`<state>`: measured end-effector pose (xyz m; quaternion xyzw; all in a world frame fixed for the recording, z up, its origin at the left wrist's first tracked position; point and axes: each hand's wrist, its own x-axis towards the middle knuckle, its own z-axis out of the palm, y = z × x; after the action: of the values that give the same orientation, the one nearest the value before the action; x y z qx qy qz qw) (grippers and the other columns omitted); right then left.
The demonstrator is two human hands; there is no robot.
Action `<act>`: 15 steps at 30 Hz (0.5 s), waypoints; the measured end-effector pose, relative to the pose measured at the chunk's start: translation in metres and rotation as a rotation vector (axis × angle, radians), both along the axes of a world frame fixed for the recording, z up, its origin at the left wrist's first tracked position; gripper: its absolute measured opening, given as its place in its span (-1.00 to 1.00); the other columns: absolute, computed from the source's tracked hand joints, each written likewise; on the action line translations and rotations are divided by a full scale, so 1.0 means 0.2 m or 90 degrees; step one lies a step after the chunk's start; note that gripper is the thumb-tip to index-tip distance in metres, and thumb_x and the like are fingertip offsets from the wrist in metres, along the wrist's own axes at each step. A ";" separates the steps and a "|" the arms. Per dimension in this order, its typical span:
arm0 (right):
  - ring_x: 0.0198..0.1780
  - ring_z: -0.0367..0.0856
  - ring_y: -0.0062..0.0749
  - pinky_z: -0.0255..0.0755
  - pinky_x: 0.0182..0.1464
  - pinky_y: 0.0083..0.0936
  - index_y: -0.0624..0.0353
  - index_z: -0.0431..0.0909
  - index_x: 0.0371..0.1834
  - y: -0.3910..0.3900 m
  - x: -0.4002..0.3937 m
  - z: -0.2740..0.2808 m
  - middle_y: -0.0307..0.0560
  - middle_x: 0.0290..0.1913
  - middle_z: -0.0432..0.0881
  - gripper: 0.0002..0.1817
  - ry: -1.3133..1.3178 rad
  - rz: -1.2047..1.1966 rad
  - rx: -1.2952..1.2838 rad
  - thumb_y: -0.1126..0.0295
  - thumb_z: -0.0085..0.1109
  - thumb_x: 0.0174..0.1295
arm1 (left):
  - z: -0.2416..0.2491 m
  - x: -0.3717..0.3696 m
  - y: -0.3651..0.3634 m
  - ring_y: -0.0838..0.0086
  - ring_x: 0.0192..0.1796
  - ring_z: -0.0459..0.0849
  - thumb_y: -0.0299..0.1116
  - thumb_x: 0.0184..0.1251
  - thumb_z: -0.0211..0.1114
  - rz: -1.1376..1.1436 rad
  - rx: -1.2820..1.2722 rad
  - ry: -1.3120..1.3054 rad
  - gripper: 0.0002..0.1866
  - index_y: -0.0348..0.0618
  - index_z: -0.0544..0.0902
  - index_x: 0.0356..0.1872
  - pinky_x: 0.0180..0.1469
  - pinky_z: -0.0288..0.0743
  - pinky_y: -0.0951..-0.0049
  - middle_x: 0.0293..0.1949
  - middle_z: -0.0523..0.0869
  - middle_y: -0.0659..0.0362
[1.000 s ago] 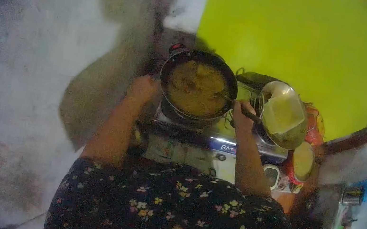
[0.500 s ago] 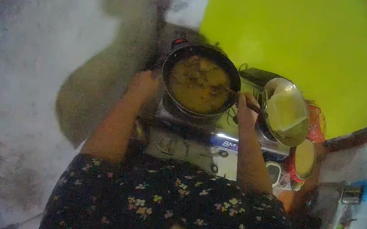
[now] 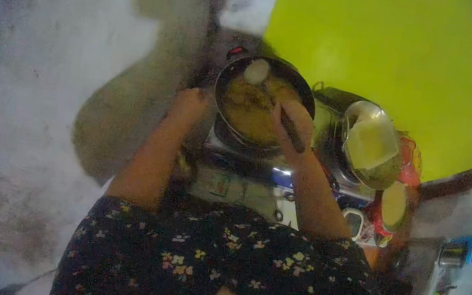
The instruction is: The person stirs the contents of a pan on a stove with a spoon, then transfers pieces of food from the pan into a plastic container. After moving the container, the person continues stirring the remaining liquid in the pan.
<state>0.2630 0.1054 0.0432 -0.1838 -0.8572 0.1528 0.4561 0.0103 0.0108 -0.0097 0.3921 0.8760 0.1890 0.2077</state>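
Utensil gripped over the pan!

And here the utensil [image 3: 256, 71] is held by the right hand [image 3: 296, 123], its fingers closed around the dark handle [image 3: 293, 132]. The handle's end is left poking out below the fingers, towards the wrist, while the pale, rounded head is held beyond them, over the far part of the pan [image 3: 305, 89]. Whether the food [image 3: 245, 110] is touched by the head cannot be told.

Over at the pan's left side, the left hand [image 3: 193, 102] is seen with fingers bent; what is gripped there, if anything, is hidden by blur and shadow. The pan is carried by the stove [image 3: 282, 178], and to its right a shiny bowl [image 3: 384, 178] is topped by a pale container [image 3: 372, 145].
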 end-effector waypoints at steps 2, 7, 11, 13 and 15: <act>-0.39 0.60 -0.20 0.46 -0.32 -0.45 0.27 0.58 -0.32 0.00 -0.02 -0.02 0.04 -0.42 0.59 -0.92 -0.003 -0.013 0.038 0.56 0.19 0.11 | 0.06 0.01 -0.02 0.03 0.22 0.50 0.00 0.33 0.14 -0.009 -0.015 -0.020 -0.42 -0.20 0.47 0.22 0.25 0.38 0.09 0.21 0.51 -0.09; -0.40 0.62 -0.23 0.48 -0.32 -0.47 0.26 0.60 -0.28 0.00 -0.03 -0.09 0.00 -0.41 0.61 -0.86 0.003 -0.009 0.090 0.60 0.21 0.06 | -0.11 -0.07 0.02 0.00 0.17 0.54 0.18 0.32 0.03 -0.042 0.048 0.061 -0.33 -0.25 0.51 0.15 0.22 0.40 0.08 0.14 0.56 -0.14; -0.37 0.65 -0.24 0.51 -0.28 -0.47 0.26 0.60 -0.26 -0.05 0.00 -0.13 0.01 -0.38 0.63 -0.82 -0.013 0.032 0.039 0.63 0.21 0.04 | -0.07 0.01 -0.01 0.04 0.28 0.45 0.10 0.36 0.04 0.003 0.006 0.053 -0.33 -0.25 0.39 0.29 0.31 0.31 0.06 0.22 0.49 -0.10; -0.35 0.66 -0.23 0.52 -0.27 -0.45 0.25 0.60 -0.26 -0.04 -0.01 -0.18 0.02 -0.37 0.64 -0.82 0.010 0.042 0.055 0.63 0.22 0.03 | -0.02 0.02 -0.01 0.04 0.29 0.44 0.09 0.36 0.04 -0.012 -0.022 0.054 -0.34 -0.24 0.38 0.29 0.32 0.30 0.06 0.23 0.47 -0.11; -0.33 0.67 -0.21 0.53 -0.26 -0.43 0.24 0.60 -0.25 -0.06 -0.02 -0.21 0.04 -0.36 0.64 -0.81 0.030 0.038 0.088 0.62 0.23 0.03 | 0.00 0.02 -0.01 0.04 0.30 0.42 0.08 0.36 0.04 -0.031 -0.050 0.031 -0.34 -0.22 0.38 0.30 0.33 0.29 0.06 0.24 0.46 -0.12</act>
<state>0.2581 0.0941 0.0018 -0.1225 -0.8598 0.1108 0.4832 0.0138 0.0079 -0.0089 0.4091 0.8779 0.1399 0.2058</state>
